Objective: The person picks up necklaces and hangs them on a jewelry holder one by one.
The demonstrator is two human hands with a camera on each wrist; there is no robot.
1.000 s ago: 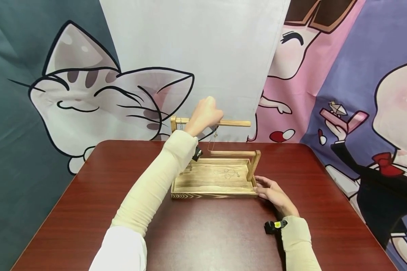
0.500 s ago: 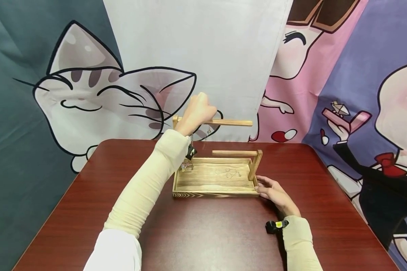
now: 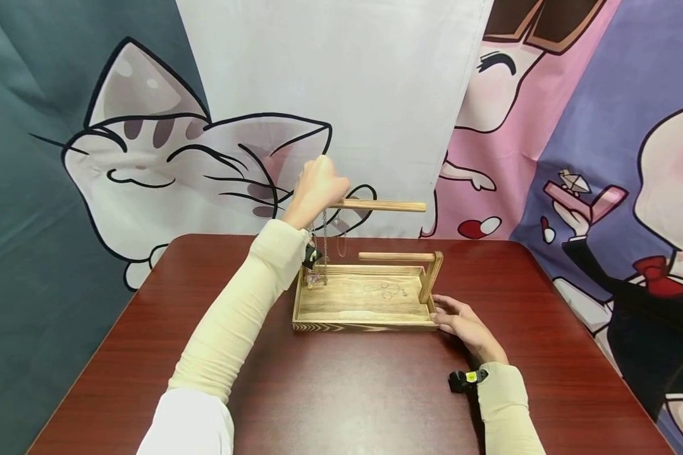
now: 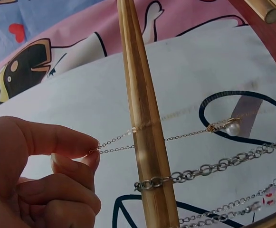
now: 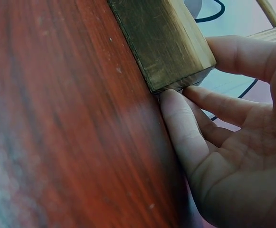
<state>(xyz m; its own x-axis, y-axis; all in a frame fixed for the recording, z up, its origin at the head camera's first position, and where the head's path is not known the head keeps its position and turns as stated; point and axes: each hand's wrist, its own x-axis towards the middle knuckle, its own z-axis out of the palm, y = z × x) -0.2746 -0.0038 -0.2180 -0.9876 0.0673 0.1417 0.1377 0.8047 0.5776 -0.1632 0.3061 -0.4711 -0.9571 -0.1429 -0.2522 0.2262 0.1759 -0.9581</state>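
At the upper bar of a wooden jewelry stand, my left hand pinches a thin gold necklace between thumb and forefinger. In the left wrist view this necklace passes over the bar, and its pearl pendant hangs on the far side. Closer to the post, a thicker silver chain and a beaded chain hang too. My right hand holds the right end of the stand's tray; in the right wrist view, fingers touch the tray's corner.
A shorter, lower bar stands at the tray's right end. Fine jewelry lies on the tray floor, its details too small to tell. The stand rests on a reddish-brown table, with a printed cloth backdrop behind.
My left hand has moved left along the upper bar with the gold necklace, coming nearer the other hanging chains. The right hand stays at the tray's end.
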